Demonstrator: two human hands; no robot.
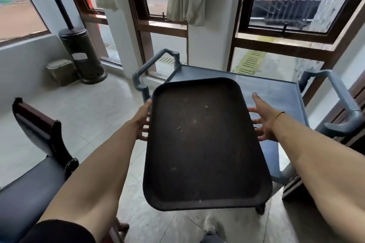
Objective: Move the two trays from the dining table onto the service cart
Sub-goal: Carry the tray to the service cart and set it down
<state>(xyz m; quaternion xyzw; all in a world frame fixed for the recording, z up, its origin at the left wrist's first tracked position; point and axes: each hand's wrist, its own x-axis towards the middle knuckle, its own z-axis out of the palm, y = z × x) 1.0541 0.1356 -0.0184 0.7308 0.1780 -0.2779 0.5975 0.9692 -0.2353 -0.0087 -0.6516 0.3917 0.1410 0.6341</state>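
Here, speckled matte round-cornered tray (pixel 203 144), left hand (pixel 142 118) pinching rim, right hand (pixel 264 122) splayed open

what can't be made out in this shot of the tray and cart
1. Head view: the left hand has its fingers under the tray, so the grip is unclear.
2. The tray hides the cart at its near end; resting or held above, cannot tell.
3. Outside the frame: the second tray and dining table.

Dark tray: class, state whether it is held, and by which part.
The dark tray is held by its two long edges: the left hand grips the left rim; the right hand, fingers spread, props the right edge.
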